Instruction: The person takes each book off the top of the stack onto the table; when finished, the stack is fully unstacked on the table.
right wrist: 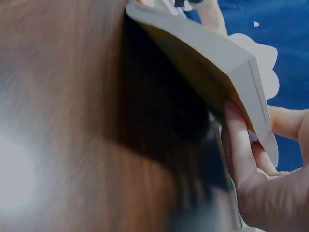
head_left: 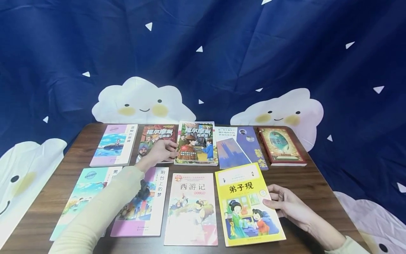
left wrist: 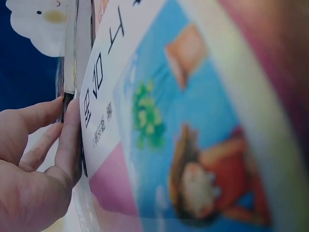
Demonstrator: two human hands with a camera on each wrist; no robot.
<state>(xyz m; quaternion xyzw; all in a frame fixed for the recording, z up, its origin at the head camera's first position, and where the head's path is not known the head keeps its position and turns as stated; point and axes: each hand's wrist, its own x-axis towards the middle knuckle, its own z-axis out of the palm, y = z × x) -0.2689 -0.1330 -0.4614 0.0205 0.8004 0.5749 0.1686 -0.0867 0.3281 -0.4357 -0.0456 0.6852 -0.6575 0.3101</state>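
Note:
My left hand [head_left: 161, 151] is at the back middle of the table, gripping the left edge of a green-covered comic book [head_left: 196, 144]. In the left wrist view, the fingers of that hand [left wrist: 38, 164] close about a thin book edge; their exact hold is partly hidden. On the right, my right hand [head_left: 287, 204] holds a yellow-bordered picture book [head_left: 250, 208] by its right edge, thumb on the cover. The right wrist view shows fingers of this hand [right wrist: 265, 188] beneath the book [right wrist: 203, 53], its near edge tilted up off the table.
A red comic book [head_left: 158, 132] lies beside the left hand. Other books include a pink one [head_left: 191, 218], a purple one [head_left: 250, 144] and a thick red-brown one [head_left: 282, 144]. Several white-and-pastel books lie at left, one [head_left: 155, 204] partly under the left forearm. A blue curtain [head_left: 203, 63] hangs behind.

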